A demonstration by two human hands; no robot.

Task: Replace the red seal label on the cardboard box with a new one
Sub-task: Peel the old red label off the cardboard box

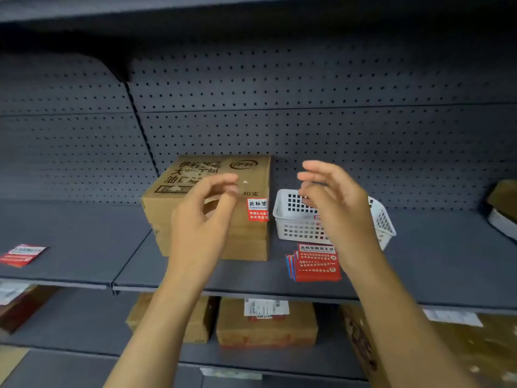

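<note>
A cardboard box (246, 175) with dark printed characters stands on the grey shelf (84, 242). A red seal label (258, 210) sticks at its right front edge and wraps round the corner. My left hand (205, 217) is raised in front of the box, fingers curled and apart, holding nothing. My right hand (338, 203) hovers before the white basket (293, 219), fingers spread and empty. A stack of new red labels (316, 263) lies on the shelf below my right hand.
Another red label sheet (22, 254) lies at the shelf's far left. A pegboard back wall (335, 121) closes off the shelf. Below stand more cardboard boxes (265, 326), one with a white barcode sticker. A box edge (503, 200) shows at the far right.
</note>
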